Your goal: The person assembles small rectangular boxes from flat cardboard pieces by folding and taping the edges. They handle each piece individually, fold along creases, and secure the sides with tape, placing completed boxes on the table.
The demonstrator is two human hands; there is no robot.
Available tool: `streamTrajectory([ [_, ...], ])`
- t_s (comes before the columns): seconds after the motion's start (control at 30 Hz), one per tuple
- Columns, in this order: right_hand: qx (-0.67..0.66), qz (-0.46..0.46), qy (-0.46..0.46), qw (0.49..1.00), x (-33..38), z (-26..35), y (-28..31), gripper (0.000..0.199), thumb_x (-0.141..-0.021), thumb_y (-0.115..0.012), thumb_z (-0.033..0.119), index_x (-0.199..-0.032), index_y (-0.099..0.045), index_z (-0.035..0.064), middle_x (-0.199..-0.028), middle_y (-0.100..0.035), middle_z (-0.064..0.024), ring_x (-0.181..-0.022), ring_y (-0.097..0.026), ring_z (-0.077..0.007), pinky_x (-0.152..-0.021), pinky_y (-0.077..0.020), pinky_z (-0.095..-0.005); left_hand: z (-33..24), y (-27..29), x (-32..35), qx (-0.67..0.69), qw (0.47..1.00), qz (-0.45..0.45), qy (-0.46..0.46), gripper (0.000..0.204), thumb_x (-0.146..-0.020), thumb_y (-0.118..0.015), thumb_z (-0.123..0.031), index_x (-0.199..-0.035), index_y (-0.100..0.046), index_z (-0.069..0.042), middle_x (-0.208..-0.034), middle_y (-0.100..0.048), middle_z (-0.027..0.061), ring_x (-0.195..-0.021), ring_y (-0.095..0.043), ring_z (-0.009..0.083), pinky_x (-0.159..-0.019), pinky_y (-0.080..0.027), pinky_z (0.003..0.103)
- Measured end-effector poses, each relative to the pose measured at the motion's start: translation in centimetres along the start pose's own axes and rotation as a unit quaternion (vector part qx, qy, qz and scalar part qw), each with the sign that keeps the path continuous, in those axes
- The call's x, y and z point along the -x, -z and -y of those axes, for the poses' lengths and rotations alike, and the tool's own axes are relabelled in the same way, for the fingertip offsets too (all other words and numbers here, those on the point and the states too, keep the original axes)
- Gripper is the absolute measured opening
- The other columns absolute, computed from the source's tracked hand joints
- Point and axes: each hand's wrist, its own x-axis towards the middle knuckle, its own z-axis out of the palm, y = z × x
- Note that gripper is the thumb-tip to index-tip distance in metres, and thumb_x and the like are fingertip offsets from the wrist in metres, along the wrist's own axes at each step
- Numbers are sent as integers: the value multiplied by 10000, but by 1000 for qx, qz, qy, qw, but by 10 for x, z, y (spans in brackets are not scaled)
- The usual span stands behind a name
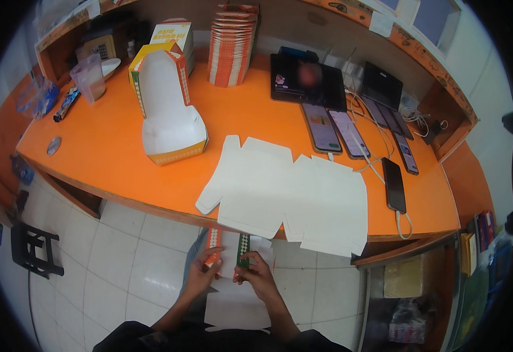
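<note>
Low at my lap, in front of the table edge, I hold a partly folded cardboard food box (pixel 229 256) with a white inside. Its left side wall is orange-red and its right one is green, both with pale patterns. My left hand (pixel 203 274) pinches the orange-red wall between thumb and fingers. The green wall is gripped by my right hand (pixel 257 274). The box's near panel (pixel 236 309) lies flat toward me. Just beyond my hands, flat white box blanks (pixel 292 193) rest on the table and overhang its front edge.
On the orange table (pixel 104 158) stand an open folded box (pixel 174 132), a tall stack of flat boxes (pixel 231 50) and a plastic cup (pixel 88 79). Several phones (pixel 394 185), a tablet (pixel 308 82) and cables lie at right. A black stool (pixel 36 249) stands at left.
</note>
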Motion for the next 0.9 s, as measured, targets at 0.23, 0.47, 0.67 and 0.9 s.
streamTrajectory([
  [0.23, 102, -30, -14, 994, -3, 8, 16, 358, -819, -713, 99, -1107, -501, 91, -820, -626, -65, -689, -633, -152, -625, -470, -266, -8, 7, 0, -21, 992, 122, 35, 607, -856, -665, -139, -1405, -406, -106, -937, -527, 0, -577, -427, 21, -560, -355, 167],
  [0.47, 146, 17, 37, 988, 3, 17, 14, 581, -788, -740, 82, -1297, -460, 103, -947, -687, -90, -897, -627, -126, -839, -470, -293, -16, 7, -4, -35, 988, 140, 49, 696, -816, -699, -93, -1428, -369, -116, -918, -510, -9, -562, -369, 25, -542, -325, 182],
  [0.67, 290, -14, 69, 955, 10, 20, 9, 629, -789, -744, 109, -1350, -461, 131, -851, -712, -73, -872, -615, -71, -902, -439, -299, -14, 0, 1, -96, 991, 92, 11, 633, -820, -702, -123, -1392, -433, -131, -1122, -629, 126, -723, -558, 80, -676, -466, 244],
  [0.9, 354, -29, 76, 932, 18, 30, 5, 514, -800, -742, 187, -1277, -556, 142, -770, -708, -84, -803, -636, -92, -790, -475, -267, -29, 7, -2, -220, 964, 141, -50, 523, -838, -693, -179, -1322, -511, -106, -1148, -628, 188, -880, -651, 212, -800, -516, 321],
])
